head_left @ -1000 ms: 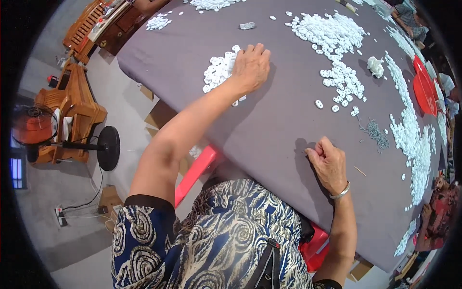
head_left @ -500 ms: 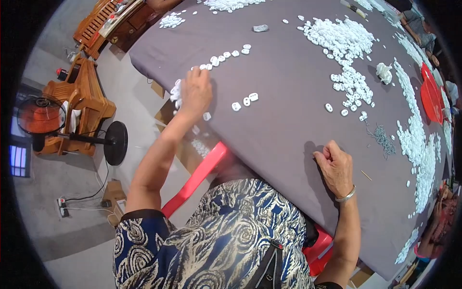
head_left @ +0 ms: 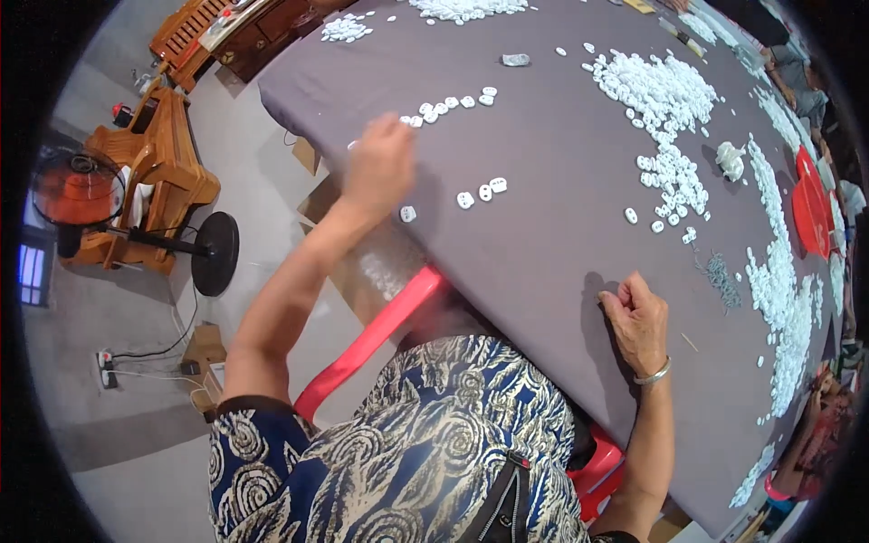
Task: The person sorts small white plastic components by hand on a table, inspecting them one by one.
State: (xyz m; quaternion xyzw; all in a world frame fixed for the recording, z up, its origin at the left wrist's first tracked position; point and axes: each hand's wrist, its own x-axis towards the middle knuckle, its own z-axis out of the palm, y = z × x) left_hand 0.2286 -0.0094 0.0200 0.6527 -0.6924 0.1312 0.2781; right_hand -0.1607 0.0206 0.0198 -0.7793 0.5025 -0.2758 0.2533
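Note:
My left hand (head_left: 380, 170) hovers at the table's left edge, smeared by motion, so its fingers are hard to read. Just beyond it runs a short row of small white oval pieces (head_left: 449, 103) with dark marks. One loose white piece (head_left: 407, 214) lies near the edge below this hand, and a small group of similar pieces (head_left: 486, 192) sits to its right. My right hand (head_left: 636, 324), with a bangle at the wrist, rests on the grey tablecloth (head_left: 543, 253). Its fingers are curled in with the thumb against them; whatever they may hold is hidden.
Large heaps of white pieces (head_left: 656, 90) cover the far and right parts of the table. Around them are a crumpled white wad (head_left: 730, 160), grey-green strings (head_left: 721, 279) and a red tray (head_left: 812, 204). Under the left edge stands a cardboard box (head_left: 348, 276), beside a red chair (head_left: 371, 339).
The cluster of white pieces beside my left hand at the table edge has gone from there. That hand has lifted slightly and blurred. My right hand stays put; the whole view has shifted a little.

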